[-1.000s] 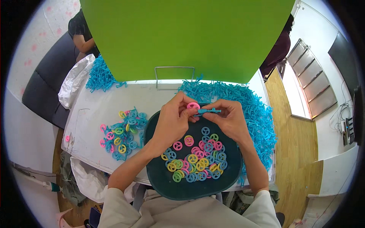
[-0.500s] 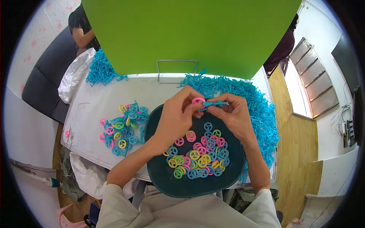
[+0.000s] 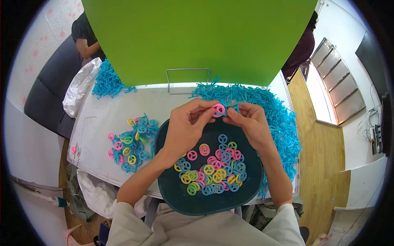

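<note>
Between its thumb and fingers my left hand (image 3: 189, 125) pinches a small pink plastic wheel (image 3: 218, 109) by its left edge. My right hand (image 3: 251, 122) is closed on a small blue branched plastic piece (image 3: 232, 105), which meets the wheel's right side; whether it passes through the wheel I cannot tell. Both hands are over the far part of a dark green tray (image 3: 172, 203). In the tray lie many loose wheels (image 3: 217, 166) in pink, yellow, blue and green. Left of the tray is a pile of wheels with blue pieces attached (image 3: 130, 141).
A large heap of blue pieces (image 3: 279, 127) covers the table's right side; a smaller heap (image 3: 107, 80) lies far left. A green panel (image 3: 197, 41) with a wire stand (image 3: 188, 69) rises behind. One stray pink wheel (image 3: 73, 149) is near the left edge. Two other people are partly visible beyond.
The pink wheel has turned to show its spoked face more fully. My hands have come slightly nearer, still holding the wheel and the blue piece together. The view has shifted a little.
</note>
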Motion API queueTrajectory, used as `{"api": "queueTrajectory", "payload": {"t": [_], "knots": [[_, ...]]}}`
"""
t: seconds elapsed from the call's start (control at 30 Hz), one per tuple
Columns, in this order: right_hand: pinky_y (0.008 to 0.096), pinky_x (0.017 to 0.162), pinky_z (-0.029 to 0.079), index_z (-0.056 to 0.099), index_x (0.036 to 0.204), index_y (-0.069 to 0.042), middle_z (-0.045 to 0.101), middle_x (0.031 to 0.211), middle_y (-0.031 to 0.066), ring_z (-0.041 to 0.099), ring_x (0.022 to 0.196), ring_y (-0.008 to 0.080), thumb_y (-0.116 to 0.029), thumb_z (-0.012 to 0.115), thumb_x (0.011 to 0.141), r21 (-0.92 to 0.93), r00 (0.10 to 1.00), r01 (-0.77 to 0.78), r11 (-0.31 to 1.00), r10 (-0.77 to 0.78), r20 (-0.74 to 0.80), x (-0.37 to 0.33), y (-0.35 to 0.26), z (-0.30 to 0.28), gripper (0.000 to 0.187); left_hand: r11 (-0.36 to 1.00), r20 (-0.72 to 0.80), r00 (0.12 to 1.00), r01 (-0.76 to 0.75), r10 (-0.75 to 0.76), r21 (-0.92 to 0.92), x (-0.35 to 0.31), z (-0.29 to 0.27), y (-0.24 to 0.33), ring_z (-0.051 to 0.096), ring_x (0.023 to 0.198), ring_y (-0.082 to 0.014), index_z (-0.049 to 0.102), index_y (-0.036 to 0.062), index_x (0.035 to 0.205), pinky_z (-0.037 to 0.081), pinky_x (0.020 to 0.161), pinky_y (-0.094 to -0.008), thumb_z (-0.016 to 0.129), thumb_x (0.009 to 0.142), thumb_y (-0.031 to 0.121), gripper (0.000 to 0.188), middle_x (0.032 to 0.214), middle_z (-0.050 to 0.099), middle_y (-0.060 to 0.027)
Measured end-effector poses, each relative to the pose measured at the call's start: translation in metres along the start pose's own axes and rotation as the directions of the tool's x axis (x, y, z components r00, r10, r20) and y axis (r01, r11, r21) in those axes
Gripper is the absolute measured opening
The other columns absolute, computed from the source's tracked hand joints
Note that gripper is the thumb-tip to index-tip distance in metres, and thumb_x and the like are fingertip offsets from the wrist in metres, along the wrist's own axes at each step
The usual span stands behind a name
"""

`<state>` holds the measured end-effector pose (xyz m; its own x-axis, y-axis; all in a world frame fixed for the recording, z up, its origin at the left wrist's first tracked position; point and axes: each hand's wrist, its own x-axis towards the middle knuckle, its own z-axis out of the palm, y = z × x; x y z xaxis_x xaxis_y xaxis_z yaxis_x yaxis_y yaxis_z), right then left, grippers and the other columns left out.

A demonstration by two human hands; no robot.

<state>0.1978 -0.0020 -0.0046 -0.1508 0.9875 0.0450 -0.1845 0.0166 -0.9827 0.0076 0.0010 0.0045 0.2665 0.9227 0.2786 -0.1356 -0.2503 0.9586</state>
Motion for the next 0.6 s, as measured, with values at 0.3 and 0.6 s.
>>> {"api": "queueTrajectory", "payload": {"t": [0.3,0.6], "knots": [[0.034,0.083,0.057,0.059,0.089,-0.003,0.065,0.09,0.006,0.068,0.085,0.0194,-0.011,0.064,0.09,0.277,0.973,-0.23,0.933,0.217,0.077,0.002,0.004,-0.007,0.009,0.999,-0.015,1.0,-0.024,0.024,0.047,-0.003,0.002,0.0,0.066,0.088,-0.0124,0.065,-0.004,0.105,0.054,0.076,-0.0245,0.06,0.09,0.001,0.016,0.096,0.07,-0.0115],[0.0272,0.078,0.055,0.064,0.093,0.002,0.063,0.08,0.0004,0.065,0.078,0.0117,-0.01,0.067,0.088,-0.088,0.995,0.065,0.994,-0.071,-0.071,-0.003,-0.006,0.005,0.013,0.995,-0.108,0.993,-0.028,0.038,0.091,-0.01,0.011,0.001,0.068,0.083,-0.014,0.064,-0.0025,0.105,0.055,0.075,-0.0259,0.059,0.091,0.003,0.016,0.09,0.069,-0.0115]]}}
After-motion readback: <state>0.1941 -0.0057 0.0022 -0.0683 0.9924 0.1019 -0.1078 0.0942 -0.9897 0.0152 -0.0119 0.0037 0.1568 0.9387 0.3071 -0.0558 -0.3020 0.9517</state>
